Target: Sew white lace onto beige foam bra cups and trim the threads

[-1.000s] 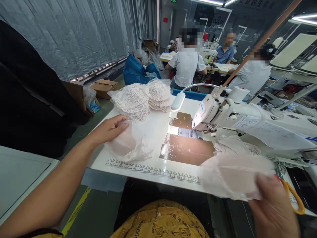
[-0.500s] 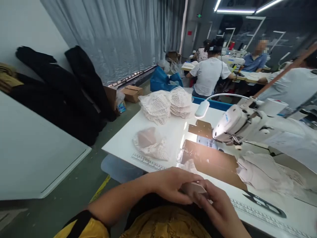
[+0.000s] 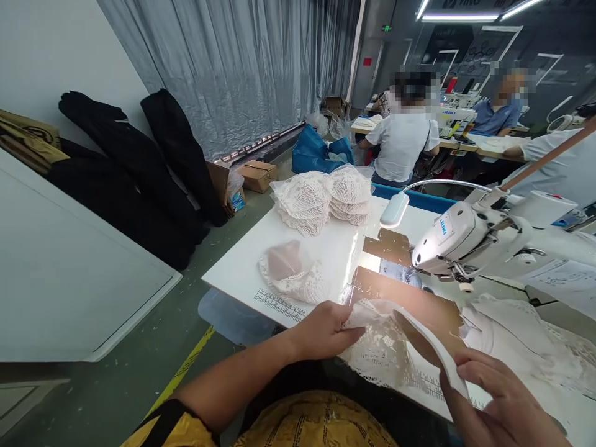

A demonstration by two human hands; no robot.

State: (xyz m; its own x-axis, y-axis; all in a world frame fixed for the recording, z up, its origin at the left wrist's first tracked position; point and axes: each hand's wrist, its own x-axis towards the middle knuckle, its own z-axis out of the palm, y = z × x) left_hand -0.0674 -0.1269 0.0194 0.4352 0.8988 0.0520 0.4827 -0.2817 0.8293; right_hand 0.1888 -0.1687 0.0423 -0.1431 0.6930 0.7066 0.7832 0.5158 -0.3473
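My left hand (image 3: 323, 330) pinches the left edge of a cream lace piece (image 3: 386, 347) at the near edge of the white sewing table (image 3: 242, 273). My right hand (image 3: 498, 403) grips the same piece's right edge, fingers closed round a white padded strip. The lace hangs spread between both hands. A pink cup with lace trim (image 3: 291, 273) lies on the table to the left. The white sewing machine (image 3: 470, 239) stands behind, its lamp (image 3: 393, 210) lighting the brown plate (image 3: 405, 292).
A stack of lace cups in plastic (image 3: 321, 198) sits at the table's far side. More cream fabric (image 3: 516, 341) lies under the machine arm. Black bundles (image 3: 135, 167) and cardboard boxes (image 3: 254, 175) stand on the floor at left. Other people sit at machines behind.
My left hand let go of the pink cup and came to my right hand. Both hands then drew apart, spreading the lace piece. The view swung left.
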